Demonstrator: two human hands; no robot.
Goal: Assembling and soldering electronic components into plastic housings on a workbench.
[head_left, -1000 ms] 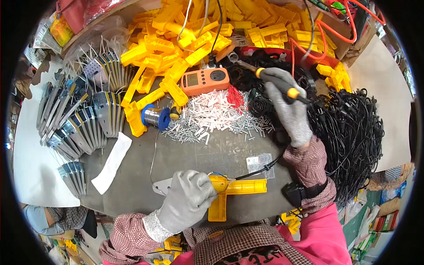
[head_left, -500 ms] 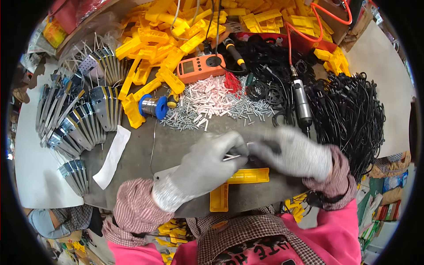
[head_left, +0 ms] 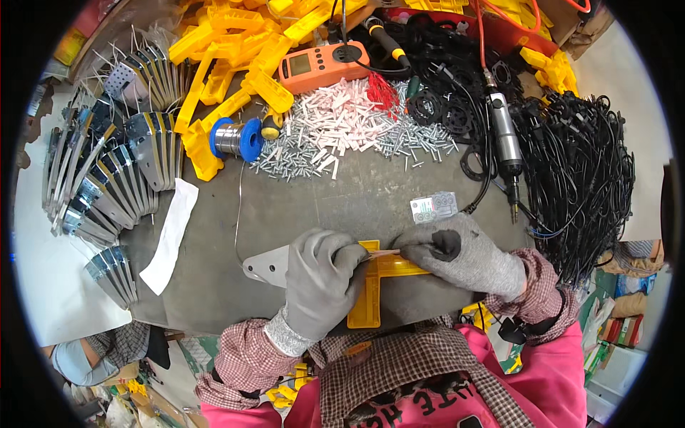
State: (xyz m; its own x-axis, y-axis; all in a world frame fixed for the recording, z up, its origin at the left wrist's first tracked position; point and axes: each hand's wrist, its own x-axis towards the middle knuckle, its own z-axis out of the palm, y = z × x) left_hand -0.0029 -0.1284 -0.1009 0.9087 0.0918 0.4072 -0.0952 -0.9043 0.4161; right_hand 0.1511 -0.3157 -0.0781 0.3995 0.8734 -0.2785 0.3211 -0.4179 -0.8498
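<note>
In front of me, my left hand and my right hand, both in grey gloves, pinch the two ends of a thin pale strip. Whether it is a wire or something flatter, I cannot tell. Beneath the fingers lies a T-shaped pair of yellow plastic housings, partly hidden by both hands. A silver metal plate with holes sticks out to the left from under my left hand. Just beyond my right hand lies a small printed sheet.
Screws and pale sleeves are heaped beyond, near an orange meter and a solder spool. Metal plates stack at left, beside a white paper strip. A power screwdriver and black cables lie right.
Both hands have come down nearer the yellow housings, with the pale strip now stretched between them. The printed sheet now shows on the table. The whole view has shifted slightly.
</note>
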